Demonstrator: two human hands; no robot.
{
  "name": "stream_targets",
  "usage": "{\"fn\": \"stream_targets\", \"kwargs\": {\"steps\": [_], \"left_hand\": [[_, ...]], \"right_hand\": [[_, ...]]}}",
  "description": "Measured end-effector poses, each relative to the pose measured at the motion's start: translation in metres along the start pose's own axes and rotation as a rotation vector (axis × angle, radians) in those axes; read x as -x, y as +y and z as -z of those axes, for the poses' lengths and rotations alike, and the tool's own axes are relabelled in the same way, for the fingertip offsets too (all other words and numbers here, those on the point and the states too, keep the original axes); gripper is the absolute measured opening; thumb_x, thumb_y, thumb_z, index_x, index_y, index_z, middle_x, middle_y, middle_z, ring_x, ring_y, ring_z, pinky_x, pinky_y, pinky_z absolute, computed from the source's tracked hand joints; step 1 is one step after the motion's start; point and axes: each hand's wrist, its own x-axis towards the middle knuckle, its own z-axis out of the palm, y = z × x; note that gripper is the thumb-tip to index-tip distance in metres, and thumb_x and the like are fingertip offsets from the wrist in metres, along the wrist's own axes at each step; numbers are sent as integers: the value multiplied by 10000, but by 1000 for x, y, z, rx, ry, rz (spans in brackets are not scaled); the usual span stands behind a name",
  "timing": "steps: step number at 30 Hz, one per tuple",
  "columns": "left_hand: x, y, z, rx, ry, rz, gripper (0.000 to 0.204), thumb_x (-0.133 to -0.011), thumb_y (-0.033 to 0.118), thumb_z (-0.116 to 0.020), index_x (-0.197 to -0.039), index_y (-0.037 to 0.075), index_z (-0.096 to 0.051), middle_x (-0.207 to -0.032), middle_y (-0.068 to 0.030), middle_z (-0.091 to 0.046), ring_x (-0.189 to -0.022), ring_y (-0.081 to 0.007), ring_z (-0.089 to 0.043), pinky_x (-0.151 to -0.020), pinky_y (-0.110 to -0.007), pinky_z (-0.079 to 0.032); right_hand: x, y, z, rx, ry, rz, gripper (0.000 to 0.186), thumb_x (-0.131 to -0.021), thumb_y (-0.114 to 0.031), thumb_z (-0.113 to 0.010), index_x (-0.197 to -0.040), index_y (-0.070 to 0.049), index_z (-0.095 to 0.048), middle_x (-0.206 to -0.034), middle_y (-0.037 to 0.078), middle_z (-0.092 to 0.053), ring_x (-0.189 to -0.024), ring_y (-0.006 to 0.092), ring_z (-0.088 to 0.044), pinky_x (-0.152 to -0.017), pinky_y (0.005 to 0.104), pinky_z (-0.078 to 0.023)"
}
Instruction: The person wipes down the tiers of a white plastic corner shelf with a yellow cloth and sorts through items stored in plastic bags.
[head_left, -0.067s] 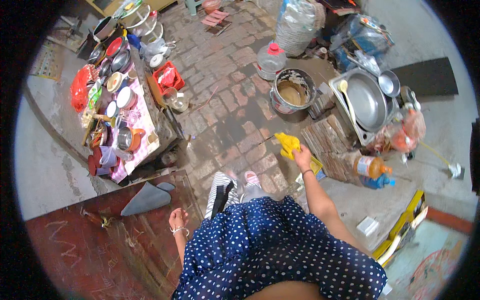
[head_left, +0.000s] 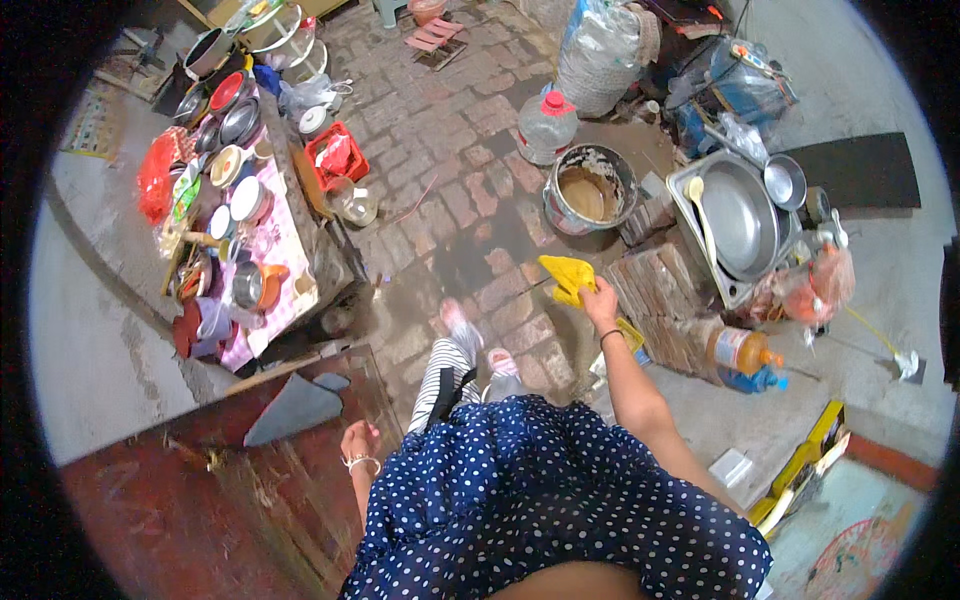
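Note:
In my right hand (head_left: 600, 304) a bright yellow cloth (head_left: 567, 275) is gripped at one side, and the rest of it sticks out to the left over the brick floor. My left hand (head_left: 358, 440) hangs low by my left side with a beaded bracelet at the wrist, fingers loosely curled and nothing seen in them. It is above a dark red wooden board (head_left: 200, 490). Beyond the cloth stands a bucket (head_left: 590, 190) with brownish liquid and a smeared inner wall. A yellow container (head_left: 630, 338) shows partly behind my right wrist.
On the right, a metal sink (head_left: 740, 215) with a ladle rests by stacked bricks (head_left: 655, 285); orange (head_left: 742, 350) and blue bottles lie nearby. A red-capped water jug (head_left: 547, 127) stands behind the bucket. At left, a table (head_left: 290, 285) is crowded with pots and bowls beside a red basket (head_left: 338, 155).
My left foot has come forward into sight on the bricks. The yellow cloth has swung slightly left and up with my right hand. My left hand still hangs at my side.

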Motion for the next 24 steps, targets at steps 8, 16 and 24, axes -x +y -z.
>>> {"fn": "stream_targets", "kwargs": {"steps": [8,16,24], "left_hand": [[-230,56,-72,-1050,0,-821,179,-844,129,-513,-684,50,-525,-597,-40,-544,-450,-176,-505,-399,-295,-419],[-299,500,-332,25,-250,-354,152,-854,221,-564,-887,76,-598,-708,-18,-604,-586,-107,-568,-482,-235,-430],[-353,687,-483,-170,-388,-717,227,-868,249,-532,-859,34,-604,-748,-70,-621,-637,-146,-545,-558,-291,-456]], "right_hand": [[-180,-139,-39,78,-206,228,320,-702,-213,-648,-945,-7,-620,-831,181,-651,-777,315,-635,-707,370,-497],[-295,-173,-22,254,-165,-194,294,-663,-203,-649,-882,-8,-657,-789,153,-666,-738,230,-649,-693,351,-500],[-502,-246,-76,272,-207,-60,293,-678,-193,-677,-902,-5,-662,-789,159,-668,-754,255,-657,-689,345,-502]]}}
